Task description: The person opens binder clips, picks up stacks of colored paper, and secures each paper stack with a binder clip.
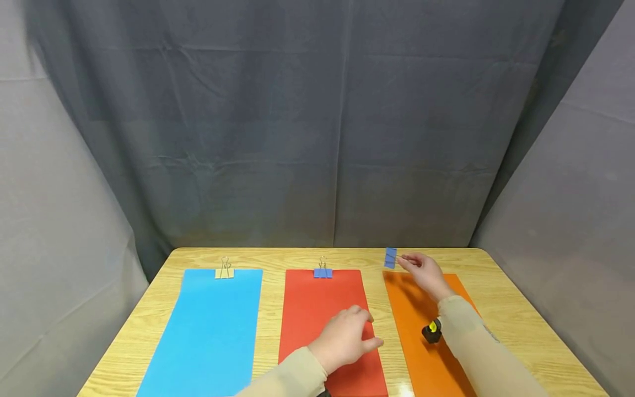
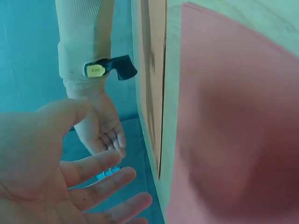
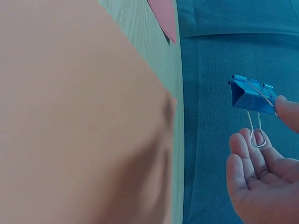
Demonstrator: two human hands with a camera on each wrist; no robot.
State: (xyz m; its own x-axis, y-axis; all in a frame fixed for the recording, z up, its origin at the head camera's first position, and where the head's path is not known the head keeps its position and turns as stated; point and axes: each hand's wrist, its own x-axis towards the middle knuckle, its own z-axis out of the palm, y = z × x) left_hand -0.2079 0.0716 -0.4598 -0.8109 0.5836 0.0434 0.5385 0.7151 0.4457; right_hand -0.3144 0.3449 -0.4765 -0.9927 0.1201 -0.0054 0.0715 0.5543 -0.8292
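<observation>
My right hand [image 1: 423,274] holds a blue binder clip [image 1: 390,257] above the far edge of the orange paper [image 1: 404,309]. In the right wrist view the thumb is on one wire handle of the clip [image 3: 252,98], and the other handle lies against the curled fingers. The clip's blue body points away from the hand. My left hand [image 1: 342,339] hovers over the red paper [image 1: 302,314], its fingers spread apart and nothing in them. From the left wrist view, that palm [image 2: 28,163] is bare, with the right hand [image 2: 103,123] beyond it.
Another blue binder clip [image 1: 323,273] grips the red paper's far edge. A yellow binder clip [image 1: 224,273] is on the far edge of the blue paper [image 1: 208,331] at left. All the papers lie on a wooden table [image 1: 272,286], with grey curtains [image 1: 258,138] behind and at both sides.
</observation>
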